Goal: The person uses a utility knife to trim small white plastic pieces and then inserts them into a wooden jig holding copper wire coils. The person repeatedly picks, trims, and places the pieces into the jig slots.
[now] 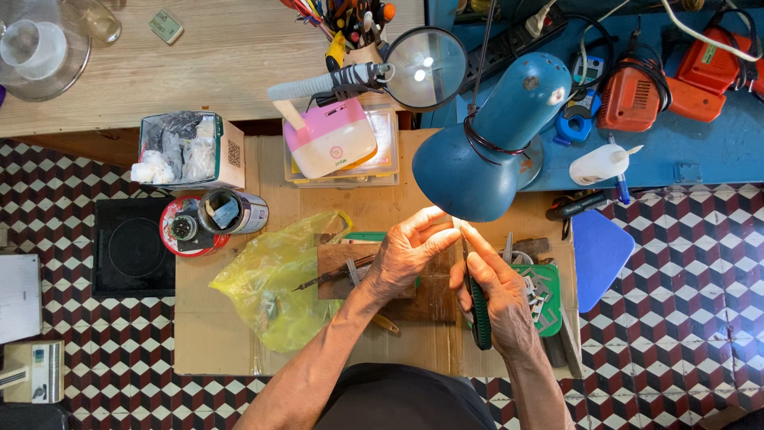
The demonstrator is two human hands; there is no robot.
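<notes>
My right hand [495, 295] grips a pair of pliers with dark green handles [479, 312], the jaws pointing up under the lamp. My left hand [407, 248] is raised beside the jaws, its fingertips pinched at the plier tips; whatever small part sits there is too small to make out. Both hands hover above a brown wooden block [338, 267] on the cardboard-covered bench [207, 334]. A thin pointed tool [326, 277] lies across the block by my left wrist.
A blue desk lamp [489, 143] hangs just above the hands, a magnifier [423, 68] behind it. A yellow plastic bag [274, 287] lies left, tins [215, 219] and a box [191, 150] beyond. A green tray [543, 299] of metal parts sits right, next to a blue pad [598, 251].
</notes>
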